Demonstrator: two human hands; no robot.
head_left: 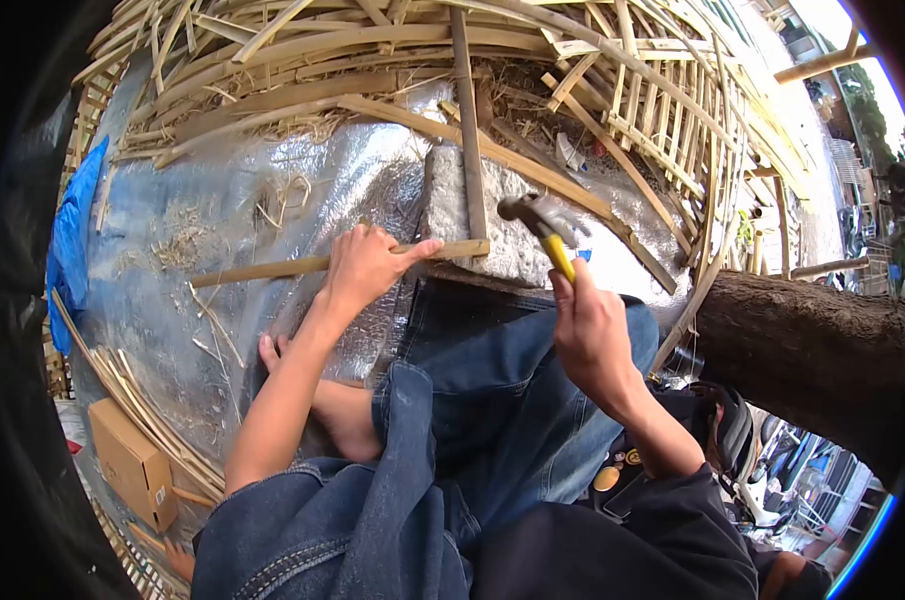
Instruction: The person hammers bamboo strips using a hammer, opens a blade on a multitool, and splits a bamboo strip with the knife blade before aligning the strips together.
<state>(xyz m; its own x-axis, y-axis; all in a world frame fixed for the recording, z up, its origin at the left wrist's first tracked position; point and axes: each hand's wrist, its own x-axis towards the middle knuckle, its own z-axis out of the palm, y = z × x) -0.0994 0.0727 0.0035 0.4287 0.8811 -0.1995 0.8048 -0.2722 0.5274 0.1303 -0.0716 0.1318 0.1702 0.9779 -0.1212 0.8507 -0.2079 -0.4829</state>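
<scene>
My left hand [365, 262] is wrapped round a thin wooden strip [273, 270], its thumb pointing toward the strip's right end. That end lies over the front edge of a pale stone block [508, 230] and meets the lower end of a long upright strip [467, 120], forming a corner. My right hand [588, 325] grips the yellow handle of a hammer [541, 232]. The hammer's dark head is raised to the right of the corner, above the block, apart from the strips.
Bamboo strips [313, 45] and slatted frames lie piled beyond the block. A thick log [803, 335] is at the right. Silvery sheeting [223, 220] covers the ground, with a blue tarp [73, 240] and a cardboard box [133, 462] at the left. Another person's hand [181, 560] shows at the lower left.
</scene>
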